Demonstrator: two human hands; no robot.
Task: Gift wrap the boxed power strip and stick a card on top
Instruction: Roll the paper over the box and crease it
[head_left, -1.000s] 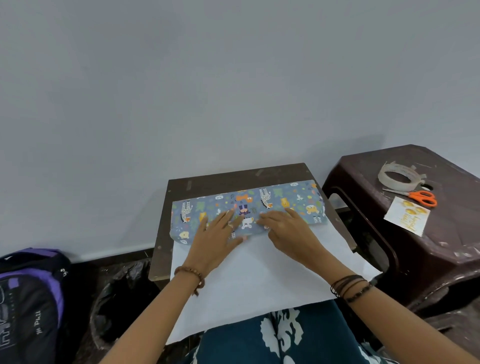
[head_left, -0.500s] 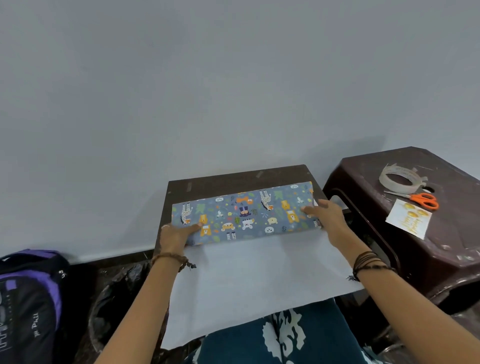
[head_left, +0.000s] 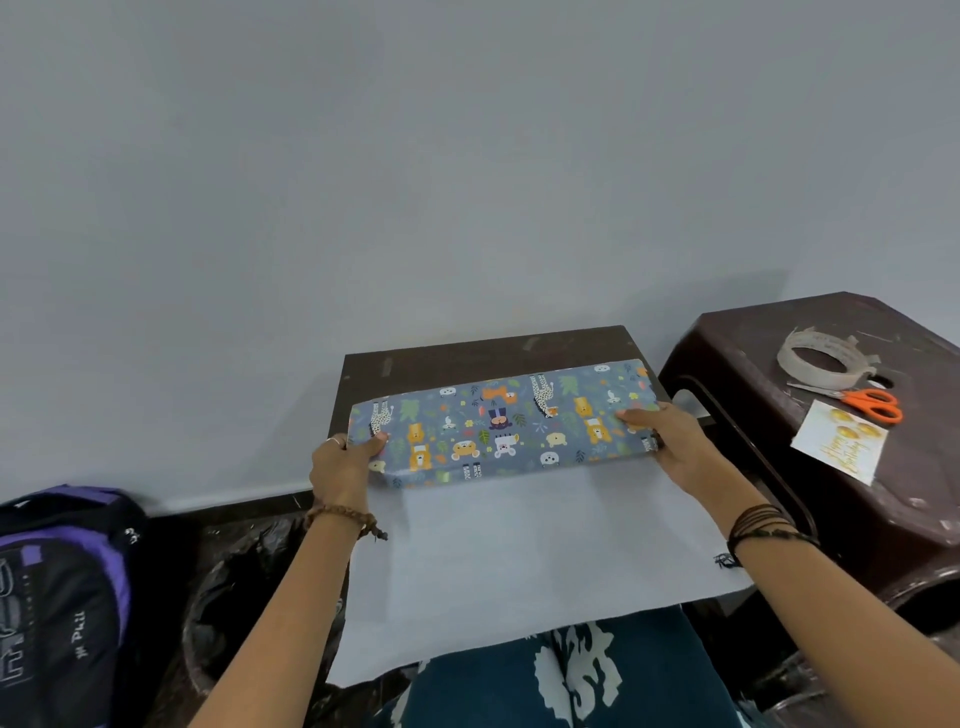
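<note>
The box (head_left: 501, 423), covered in animal-print paper (head_left: 519, 551), lies lengthwise on the small table (head_left: 483, 353), on the white reverse of the sheet. The left hand (head_left: 343, 462) grips the box's 9 o'clock end, thumb on top. The right hand (head_left: 670, 441) grips the 3 o'clock end likewise. On the stool (head_left: 753, 338) at 3 o'clock lie tape (head_left: 823, 358), scissors (head_left: 867, 402) and the card (head_left: 839, 441).

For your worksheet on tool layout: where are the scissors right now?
The orange-handled scissors lie on the brown stool at right, between the tape roll and the card.
</note>
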